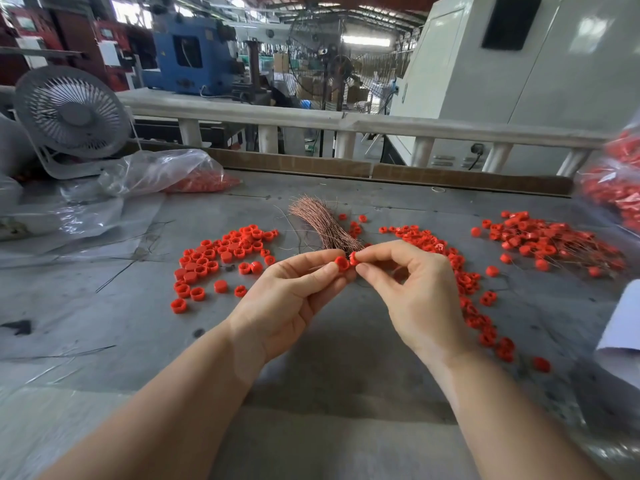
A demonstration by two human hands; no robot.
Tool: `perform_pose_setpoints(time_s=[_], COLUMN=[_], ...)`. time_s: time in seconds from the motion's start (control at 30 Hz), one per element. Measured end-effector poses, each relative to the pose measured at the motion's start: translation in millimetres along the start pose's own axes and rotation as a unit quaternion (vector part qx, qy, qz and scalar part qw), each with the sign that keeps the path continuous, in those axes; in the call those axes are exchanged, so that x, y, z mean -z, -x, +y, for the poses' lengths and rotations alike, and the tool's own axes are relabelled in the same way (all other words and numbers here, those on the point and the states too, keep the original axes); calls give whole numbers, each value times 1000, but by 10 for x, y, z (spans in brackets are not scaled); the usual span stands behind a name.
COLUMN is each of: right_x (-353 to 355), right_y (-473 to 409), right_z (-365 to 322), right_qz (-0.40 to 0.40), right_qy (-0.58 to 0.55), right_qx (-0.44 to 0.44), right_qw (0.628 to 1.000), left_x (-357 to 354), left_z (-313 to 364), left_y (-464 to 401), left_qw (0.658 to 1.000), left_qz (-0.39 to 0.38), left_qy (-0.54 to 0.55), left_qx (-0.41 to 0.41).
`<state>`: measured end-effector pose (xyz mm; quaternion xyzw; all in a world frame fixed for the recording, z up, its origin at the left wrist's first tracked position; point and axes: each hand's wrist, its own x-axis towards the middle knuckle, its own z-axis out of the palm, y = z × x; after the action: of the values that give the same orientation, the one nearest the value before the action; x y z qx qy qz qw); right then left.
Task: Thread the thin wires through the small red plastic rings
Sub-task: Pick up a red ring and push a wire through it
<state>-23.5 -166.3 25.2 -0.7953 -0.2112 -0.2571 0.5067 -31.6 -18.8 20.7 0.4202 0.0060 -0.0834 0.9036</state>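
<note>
My left hand point(294, 299) pinches a small red plastic ring point(341, 263) between thumb and fingertips. My right hand point(412, 289) pinches a second red ring point(354, 257) right beside it, the two pieces touching. Both are held above the grey table, just in front of a bundle of thin copper-coloured wires point(323, 220) that lies fanned out toward the back. Loose red rings point(221, 258) are spread to the left, more point(464, 282) run along the right of my hands. Whether a wire passes through the held rings cannot be made out.
A heap of red rings with wires in them point(550, 240) lies at the right. Clear plastic bags of red rings sit at back left point(194, 178) and far right point(620, 188). A white desk fan point(72, 116) stands back left. White paper point(623, 334) overhangs the right edge.
</note>
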Motion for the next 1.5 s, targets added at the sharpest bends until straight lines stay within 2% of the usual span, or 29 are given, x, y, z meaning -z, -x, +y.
perform_pose_setpoints(time_s=[0.57,1.5], right_x=[-13,-28], right_y=[10,22], right_z=[-3,6], right_qz=[-6,-12], right_qy=[29,33], right_qx=[80,82], right_qw=[996,996], left_x=[-9,-37], left_z=[-2,-21], left_y=[15,44], left_qw=[999,982], left_qz=[-9,4], left_qy=[-30,-146], left_qx=[-17,-123])
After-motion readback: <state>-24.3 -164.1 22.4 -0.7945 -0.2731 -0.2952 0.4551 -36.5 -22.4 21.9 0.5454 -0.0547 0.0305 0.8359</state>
